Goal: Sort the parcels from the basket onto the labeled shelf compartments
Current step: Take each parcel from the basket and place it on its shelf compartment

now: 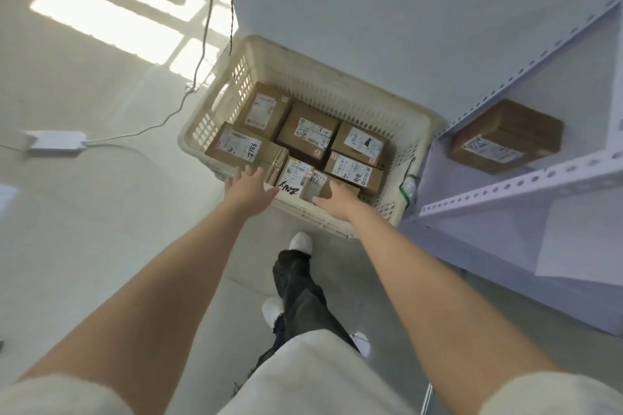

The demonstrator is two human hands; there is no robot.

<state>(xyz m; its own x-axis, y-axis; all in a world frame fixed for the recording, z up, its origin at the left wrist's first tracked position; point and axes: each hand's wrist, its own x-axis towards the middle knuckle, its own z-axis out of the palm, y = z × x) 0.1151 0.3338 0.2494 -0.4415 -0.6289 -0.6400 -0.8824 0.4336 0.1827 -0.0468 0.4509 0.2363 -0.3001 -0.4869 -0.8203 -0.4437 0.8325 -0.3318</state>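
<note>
A cream plastic basket [340,84] stands on the floor and holds several brown cardboard parcels with white labels. One parcel marked 7786 [241,146] lies at the basket's left side. Two small parcels [296,175] stand on edge at the near wall. My left hand [247,187] reaches over the near rim with fingers spread, just short of the 7786 parcel. My right hand [337,200] hovers over the near rim beside the upright parcels, fingers loosely apart, holding nothing. One parcel [504,136] lies on a low shelf of the pale metal rack [505,189] at the right.
A white wall rises behind the basket. Two cables [205,27] hang down at the left, and one runs to a white power adapter [55,141] on the floor. My legs and white shoes [301,241] stand just before the basket. White paper sheets [580,239] lie on the lower shelf.
</note>
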